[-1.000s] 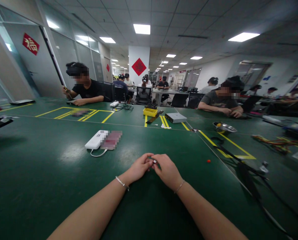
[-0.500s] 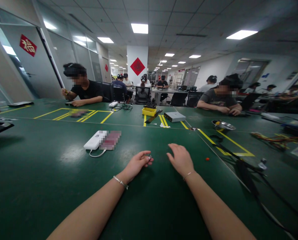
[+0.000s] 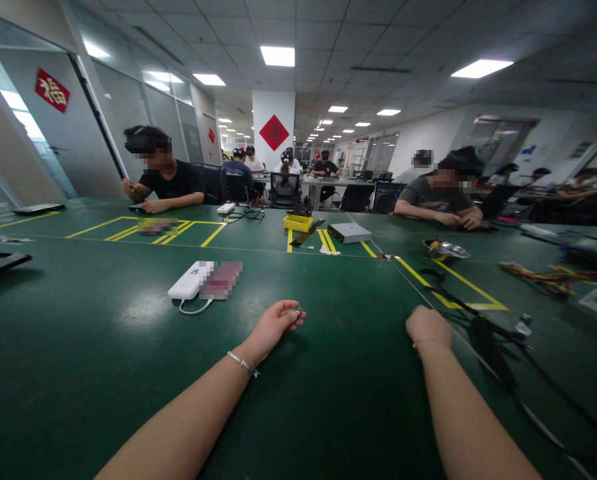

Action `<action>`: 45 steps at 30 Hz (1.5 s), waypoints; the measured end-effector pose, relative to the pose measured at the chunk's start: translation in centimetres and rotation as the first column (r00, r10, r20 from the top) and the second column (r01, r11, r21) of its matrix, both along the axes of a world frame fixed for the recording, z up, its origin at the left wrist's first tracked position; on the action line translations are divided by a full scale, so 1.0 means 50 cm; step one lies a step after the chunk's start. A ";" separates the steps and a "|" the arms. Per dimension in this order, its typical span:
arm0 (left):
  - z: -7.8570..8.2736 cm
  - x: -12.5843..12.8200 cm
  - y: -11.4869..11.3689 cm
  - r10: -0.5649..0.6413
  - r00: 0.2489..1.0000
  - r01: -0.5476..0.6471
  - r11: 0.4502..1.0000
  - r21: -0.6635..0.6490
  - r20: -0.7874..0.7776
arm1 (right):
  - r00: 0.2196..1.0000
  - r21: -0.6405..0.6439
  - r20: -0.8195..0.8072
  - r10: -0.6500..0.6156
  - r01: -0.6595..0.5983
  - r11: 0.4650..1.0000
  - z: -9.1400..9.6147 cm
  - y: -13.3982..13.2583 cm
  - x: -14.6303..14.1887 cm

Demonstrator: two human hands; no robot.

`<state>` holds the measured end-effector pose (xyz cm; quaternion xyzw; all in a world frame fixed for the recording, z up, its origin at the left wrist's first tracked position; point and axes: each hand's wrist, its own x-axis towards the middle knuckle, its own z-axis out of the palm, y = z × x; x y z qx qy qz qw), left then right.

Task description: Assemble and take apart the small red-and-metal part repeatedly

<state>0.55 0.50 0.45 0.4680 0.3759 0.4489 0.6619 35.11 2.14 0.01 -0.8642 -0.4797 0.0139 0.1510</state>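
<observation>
My left hand (image 3: 277, 323) is raised a little above the green table, its fingers closed around a small shiny metal piece (image 3: 299, 311) that is too small to name. Further right, my right hand (image 3: 429, 327) is down at the table, knuckles up and fingers curled under. Its fingertips are hidden from me, and so is anything in them. The small orange object seen earlier at that spot no longer shows; the hand covers the place.
Left of centre lies a white power bank (image 3: 191, 280) with a cable. Black cables (image 3: 493, 347) run along the right. Farther back are a metal bowl (image 3: 447, 249), a grey box (image 3: 349, 232) and a yellow tray (image 3: 298, 222). Two people sit across the table (image 3: 128, 373).
My right hand has moved to the right and its spread fingers have curled in, over the place where the orange object lay. The left hand stays nearly still, holding the metal piece.
</observation>
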 end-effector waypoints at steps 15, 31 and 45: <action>-0.003 -0.015 0.007 -0.096 0.981 0.099 0.995 -0.008 0.167 | 0.059 0.447 -0.860 0.507 -0.393 0.804 0.030 -0.063 -0.367; 0.004 -0.014 0.004 -0.117 0.981 0.122 0.992 -0.023 0.155 | 0.054 0.549 -0.785 0.618 -0.401 0.733 0.028 -0.062 -0.366; 0.000 -0.008 0.003 -0.054 0.996 0.045 0.992 0.118 0.075 | 0.053 0.510 -0.823 0.565 -0.367 0.778 0.032 -0.067 -0.369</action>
